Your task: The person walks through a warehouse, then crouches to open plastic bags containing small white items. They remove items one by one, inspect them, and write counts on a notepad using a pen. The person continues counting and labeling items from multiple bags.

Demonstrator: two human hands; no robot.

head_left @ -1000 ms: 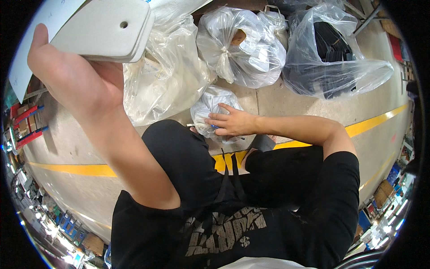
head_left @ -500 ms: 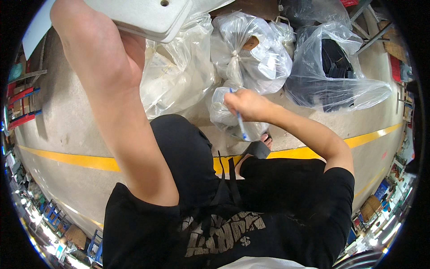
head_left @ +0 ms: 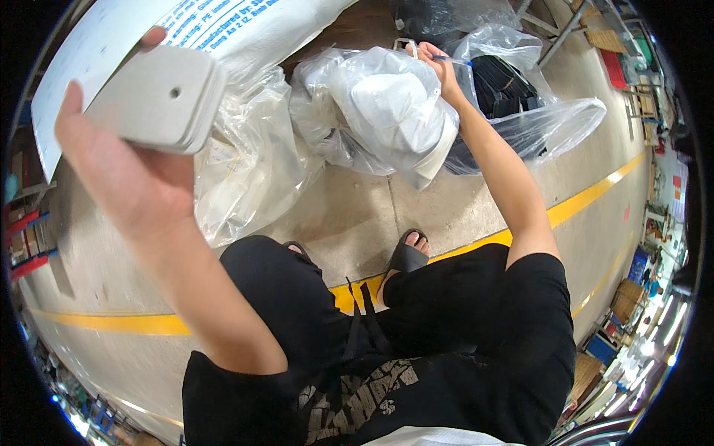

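At the left, my left hand point(head_left: 149, 175) is closed round a short stack of pale grey flat pieces point(head_left: 152, 97) with rounded corners and a small round hole. It is raised beside a white printed sack. My right hand point(head_left: 440, 68) reaches forward at the upper middle with a blue-and-clear pen point(head_left: 452, 60) in its grip. Its fingertips are at a pale loop point(head_left: 405, 47) on the far side of a clear plastic bag point(head_left: 394, 104) of white contents. Whether the fingers pinch the loop too, I cannot tell.
A cream-filled clear bag point(head_left: 249, 160) stands left of the middle. Right of my right hand lies an opened clear bag with black flat pieces point(head_left: 506, 85). The white sack with blue print point(head_left: 245, 37) is at the far left. A yellow line point(head_left: 587, 204) crosses the concrete floor by my sandalled feet.
My right hand, with the pen, has gone forward and right to the loop. The bag of white contents has shifted toward me. More of the grey stack in my left hand now shows.
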